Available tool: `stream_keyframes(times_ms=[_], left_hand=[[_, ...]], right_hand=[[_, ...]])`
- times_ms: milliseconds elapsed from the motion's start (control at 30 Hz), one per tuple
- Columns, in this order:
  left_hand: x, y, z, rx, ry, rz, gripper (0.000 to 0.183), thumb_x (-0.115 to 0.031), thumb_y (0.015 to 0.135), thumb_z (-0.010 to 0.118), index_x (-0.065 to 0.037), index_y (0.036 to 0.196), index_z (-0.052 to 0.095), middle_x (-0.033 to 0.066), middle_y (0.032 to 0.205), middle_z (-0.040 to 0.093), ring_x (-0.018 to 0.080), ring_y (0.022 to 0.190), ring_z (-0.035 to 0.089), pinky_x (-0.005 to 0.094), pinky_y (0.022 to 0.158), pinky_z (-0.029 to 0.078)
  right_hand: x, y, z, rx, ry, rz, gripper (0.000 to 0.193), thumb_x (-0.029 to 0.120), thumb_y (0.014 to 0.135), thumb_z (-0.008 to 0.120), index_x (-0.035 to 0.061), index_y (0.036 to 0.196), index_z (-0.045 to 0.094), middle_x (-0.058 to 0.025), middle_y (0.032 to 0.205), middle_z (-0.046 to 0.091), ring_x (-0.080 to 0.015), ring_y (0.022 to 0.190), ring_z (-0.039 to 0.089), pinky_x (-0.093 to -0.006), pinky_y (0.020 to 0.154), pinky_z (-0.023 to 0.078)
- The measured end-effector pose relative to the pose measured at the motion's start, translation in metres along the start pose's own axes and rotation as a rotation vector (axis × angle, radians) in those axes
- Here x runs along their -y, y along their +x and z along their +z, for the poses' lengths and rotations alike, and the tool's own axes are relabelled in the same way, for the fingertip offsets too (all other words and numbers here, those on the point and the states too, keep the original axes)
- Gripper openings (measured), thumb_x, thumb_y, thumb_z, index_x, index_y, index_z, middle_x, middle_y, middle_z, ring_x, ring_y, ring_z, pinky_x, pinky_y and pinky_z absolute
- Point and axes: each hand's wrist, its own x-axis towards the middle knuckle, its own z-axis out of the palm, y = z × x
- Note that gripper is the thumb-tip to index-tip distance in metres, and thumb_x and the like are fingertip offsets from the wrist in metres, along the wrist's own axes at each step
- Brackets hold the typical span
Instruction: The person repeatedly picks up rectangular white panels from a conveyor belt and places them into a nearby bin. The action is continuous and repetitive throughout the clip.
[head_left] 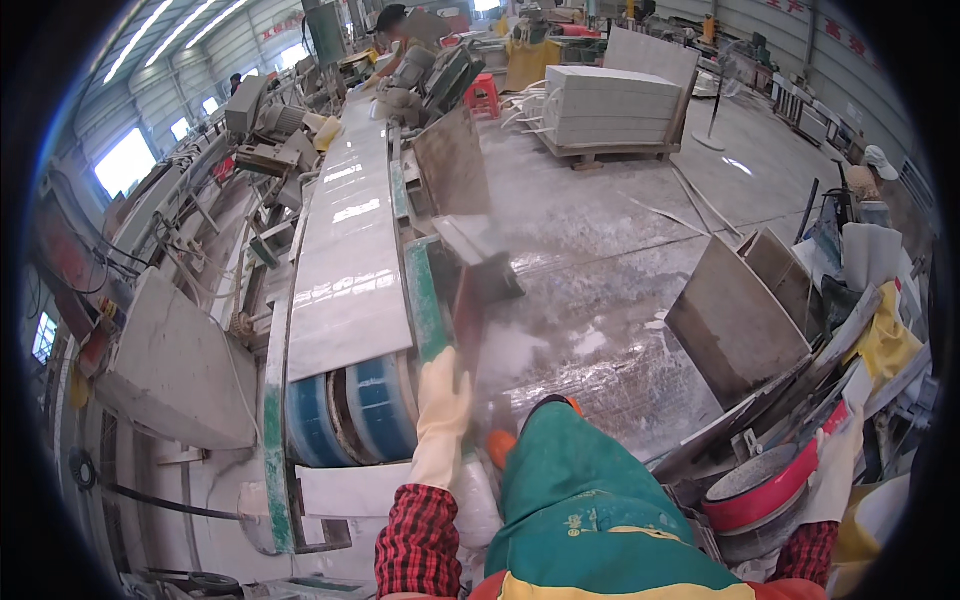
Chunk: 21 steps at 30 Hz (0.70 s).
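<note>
My left hand (443, 408), in a cream rubber glove, lies on the green side rail (427, 300) of a conveyor, fingers stretched forward and nothing lifted in them. Left of it are the conveyor's blue rollers (375, 410), with a long glossy pale slab (350, 270) lying flat just beyond. At the far right, my right hand (835, 470), gloved alike, overlaps the edge of a round grey tub-like thing with a red rim (765, 490). Whether it grips that rim or only hangs in front cannot be made out. A green apron (590, 500) covers my front.
Brown boards (740, 320) lean at the right beside piled scraps and a yellow cloth (890, 335). A stack of white slabs (610, 105) sits on a pallet farther off. Machines (420, 75) line the conveyor, and a person (392, 30) stands at its far end. The floor (590, 260) looks wet.
</note>
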Motion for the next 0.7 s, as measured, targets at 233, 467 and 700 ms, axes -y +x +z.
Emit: stream_keyframes(times_ms=[233,467,700], left_hand=[[-0.033,0.005,0.017,-0.177,-0.611,-0.341,0.040,-0.022,0.099,0.062,0.003,0.130,0.058,0.0190,0.128,0.063,0.0282,0.118,0.060,0.0354,0.105,0.044],[-0.135,0.022,-0.013,0.179,-1.497,-0.821,0.051,-0.024,0.100,0.058,0.000,0.142,0.042,0.0174,0.134,0.056,0.0281,0.119,0.059,0.0414,0.095,0.053],[-0.087,-0.005,-0.075,-0.440,-1.481,-0.818,0.037,0.000,0.097,0.047,0.002,0.134,0.043,0.0223,0.133,0.052,0.0374,0.122,0.056,0.0539,0.105,0.050]], right_hand=[[-0.025,-0.102,0.125,0.620,-0.201,-0.226,0.071,0.009,0.068,0.072,0.0181,0.137,0.059,-0.0021,0.114,0.063,-0.0176,0.104,0.058,-0.0344,0.089,0.042],[-0.071,-0.236,0.262,1.642,-0.228,-0.311,0.073,0.002,0.058,0.077,0.0086,0.129,0.064,-0.0074,0.122,0.063,-0.0214,0.110,0.060,-0.0328,0.091,0.051],[-0.086,-0.435,0.316,2.106,-0.387,-1.776,0.060,0.018,0.057,0.079,0.0143,0.116,0.065,-0.0092,0.127,0.058,-0.0310,0.111,0.057,-0.0428,0.087,0.052]])
